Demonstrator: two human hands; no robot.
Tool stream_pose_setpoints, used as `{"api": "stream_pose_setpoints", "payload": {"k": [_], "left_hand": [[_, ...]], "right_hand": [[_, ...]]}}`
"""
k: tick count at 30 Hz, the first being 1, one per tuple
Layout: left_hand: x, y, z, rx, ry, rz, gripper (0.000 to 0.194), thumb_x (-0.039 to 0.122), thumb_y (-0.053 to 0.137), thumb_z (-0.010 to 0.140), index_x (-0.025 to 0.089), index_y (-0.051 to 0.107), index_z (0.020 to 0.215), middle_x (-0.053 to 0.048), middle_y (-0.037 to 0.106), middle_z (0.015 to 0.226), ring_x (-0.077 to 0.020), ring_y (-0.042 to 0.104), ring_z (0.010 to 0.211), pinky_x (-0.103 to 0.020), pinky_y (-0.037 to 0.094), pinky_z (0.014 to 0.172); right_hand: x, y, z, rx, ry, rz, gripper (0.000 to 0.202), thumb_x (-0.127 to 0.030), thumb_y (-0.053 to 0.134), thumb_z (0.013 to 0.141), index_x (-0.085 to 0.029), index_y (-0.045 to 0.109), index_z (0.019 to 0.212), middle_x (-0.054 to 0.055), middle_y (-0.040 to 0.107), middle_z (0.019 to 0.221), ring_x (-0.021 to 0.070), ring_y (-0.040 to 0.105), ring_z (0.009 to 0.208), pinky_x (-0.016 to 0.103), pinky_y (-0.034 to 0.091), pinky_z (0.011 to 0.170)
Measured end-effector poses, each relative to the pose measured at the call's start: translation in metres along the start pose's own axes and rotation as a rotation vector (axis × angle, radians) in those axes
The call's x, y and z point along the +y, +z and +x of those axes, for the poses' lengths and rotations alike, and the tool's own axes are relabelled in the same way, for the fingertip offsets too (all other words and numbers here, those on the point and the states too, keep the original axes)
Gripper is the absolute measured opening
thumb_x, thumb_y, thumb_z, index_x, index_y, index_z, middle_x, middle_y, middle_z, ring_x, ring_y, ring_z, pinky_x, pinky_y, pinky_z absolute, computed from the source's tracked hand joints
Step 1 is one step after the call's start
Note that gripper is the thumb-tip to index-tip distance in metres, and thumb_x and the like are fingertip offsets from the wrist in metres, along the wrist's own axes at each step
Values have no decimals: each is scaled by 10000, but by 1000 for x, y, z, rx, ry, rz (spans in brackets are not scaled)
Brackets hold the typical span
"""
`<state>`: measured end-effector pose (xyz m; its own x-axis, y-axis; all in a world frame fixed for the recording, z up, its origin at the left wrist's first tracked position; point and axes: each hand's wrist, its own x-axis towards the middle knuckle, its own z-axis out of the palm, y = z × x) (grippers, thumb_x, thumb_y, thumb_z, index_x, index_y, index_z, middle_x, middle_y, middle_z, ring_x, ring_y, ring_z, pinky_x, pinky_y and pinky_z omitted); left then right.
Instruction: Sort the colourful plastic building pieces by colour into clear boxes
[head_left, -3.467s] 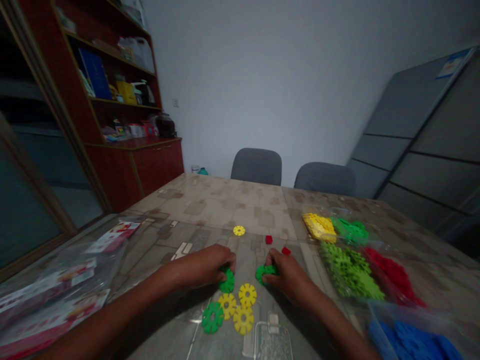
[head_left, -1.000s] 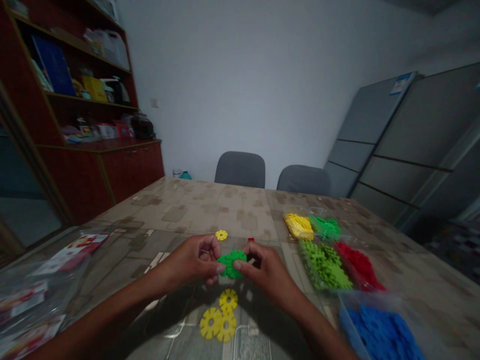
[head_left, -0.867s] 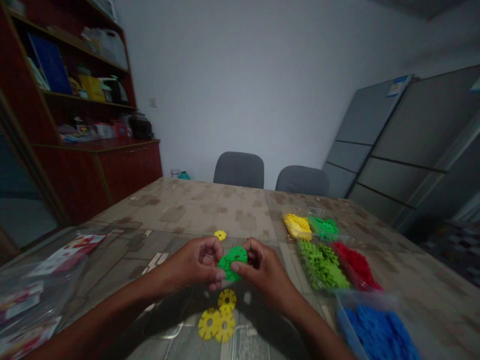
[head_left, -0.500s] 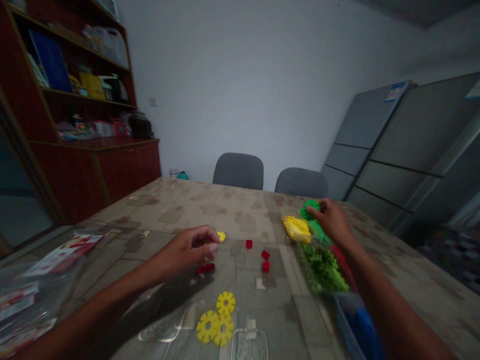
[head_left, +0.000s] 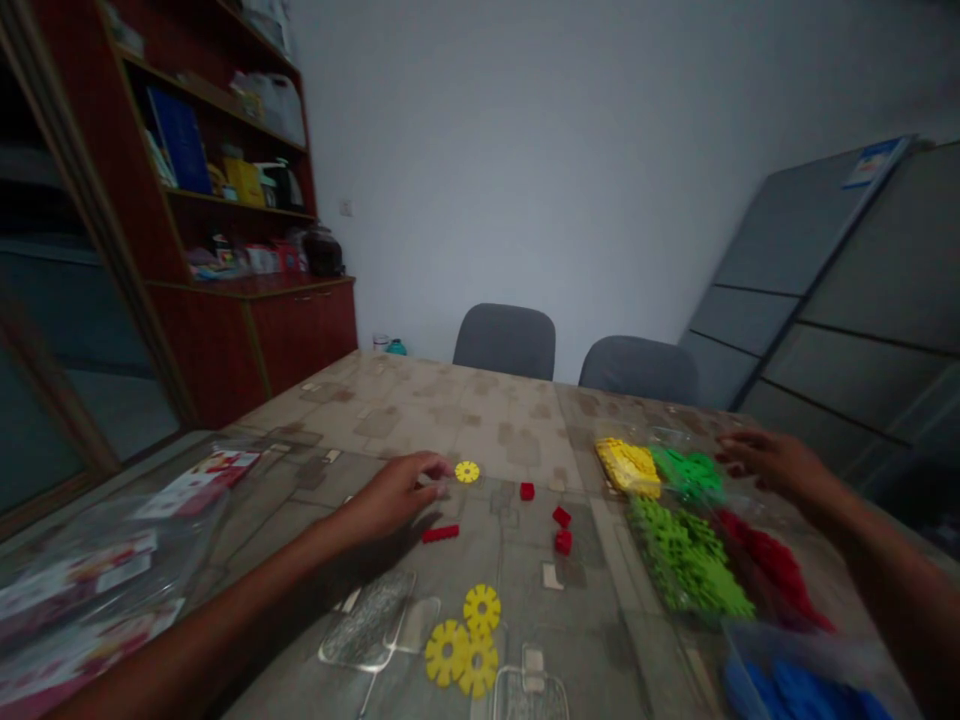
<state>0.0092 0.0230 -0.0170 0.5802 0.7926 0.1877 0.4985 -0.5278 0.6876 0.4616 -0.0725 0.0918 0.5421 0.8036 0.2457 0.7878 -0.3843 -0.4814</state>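
Observation:
My left hand (head_left: pixel 409 490) hovers over the table with thumb and fingers apart, holding nothing. Its fingertips are close beside a single yellow notched disc (head_left: pixel 466 471), and a red bar (head_left: pixel 440 534) lies just below them. On the right, my right hand (head_left: pixel 765 462) is held with loose fingers beside a pile of green notched discs (head_left: pixel 688 472); nothing shows in it. Three small red blocks, one of them a red cube (head_left: pixel 527 491), lie mid-table. Nearer me sits a cluster of yellow notched discs (head_left: pixel 463 645).
Clear bins at the right hold yellow pieces (head_left: pixel 630 467), light-green pieces (head_left: pixel 690 560), red pieces (head_left: pixel 772 560) and blue pieces (head_left: pixel 802 690). Plastic packets (head_left: pixel 112 570) lie at the left. Grey chairs (head_left: pixel 504 340) stand behind the table (head_left: pixel 450 400).
The green disc that my right hand held over the green pile is no longer in its fingers, and that hand has moved right. The view has turned left; my left hand stays near the yellow disc.

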Motion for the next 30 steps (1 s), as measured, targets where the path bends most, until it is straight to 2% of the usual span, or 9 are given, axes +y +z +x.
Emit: {"api": "stream_pose_setpoints", "payload": {"k": [2,5,8,11,13,16,22,27,30], "left_hand": [[-4,7,0,0,26,48,357,244,507,863,146,624,1186,-130,639,1270,-256,580,1188,-397,434,1032],[-7,19,1,-39,83,125,465,189,459,912,161,514,1372,-133,462,1494,-234,406,1382,-419,273,1163],[-11,31,5,-102,117,195,493,183,432,947,161,444,1439,-135,366,1558,-240,286,1453,-459,208,1186],[-15,38,14,-147,124,255,480,184,418,965,158,435,1444,-155,347,1563,-282,257,1462,-527,208,1169],[-16,39,23,-155,121,290,468,160,427,955,169,457,1422,-156,359,1557,-297,276,1452,-546,218,1156],[-15,37,40,-157,117,330,418,113,446,920,177,543,1322,-142,452,1498,-282,381,1390,-489,269,1138],[-14,34,58,-181,123,373,222,110,557,823,163,671,1006,-95,685,1125,-249,578,1100,-333,388,1007],[-12,24,54,-180,81,435,316,170,659,793,168,645,1109,-94,662,1110,-257,579,1060,-339,407,963],[-11,18,50,-200,19,474,293,232,702,820,156,644,1096,-77,661,1045,-241,606,988,-359,462,897]], "right_hand": [[-24,10,-28,-120,-72,60,197,-184,506,910,-178,702,911,99,766,857,210,705,677,305,527,607],[-61,43,-93,-317,-265,77,193,-245,543,880,-230,721,951,73,764,969,243,705,822,334,515,740],[-93,83,-161,-548,-462,70,269,-235,484,905,-222,712,1047,103,740,1050,272,676,960,375,484,850],[-118,109,-200,-750,-509,58,313,-227,543,879,-196,656,1170,144,649,1224,294,597,1119,402,433,965],[-128,117,-208,-838,-472,44,392,-257,623,837,-193,617,1224,155,578,1306,312,545,1181,420,400,1006],[-134,125,-205,-849,-451,31,503,-242,711,758,-193,581,1242,153,519,1342,317,507,1205,410,382,1002],[-120,143,-200,-747,-503,172,238,-171,686,732,-219,563,930,39,596,1058,213,557,964,292,391,795],[-111,152,-194,-696,-456,263,307,-90,673,660,-226,499,873,-11,599,894,168,539,802,243,342,661],[-111,150,-190,-746,-417,377,266,-24,595,678,-211,523,853,-48,549,734,132,512,688,216,319,593]]}}
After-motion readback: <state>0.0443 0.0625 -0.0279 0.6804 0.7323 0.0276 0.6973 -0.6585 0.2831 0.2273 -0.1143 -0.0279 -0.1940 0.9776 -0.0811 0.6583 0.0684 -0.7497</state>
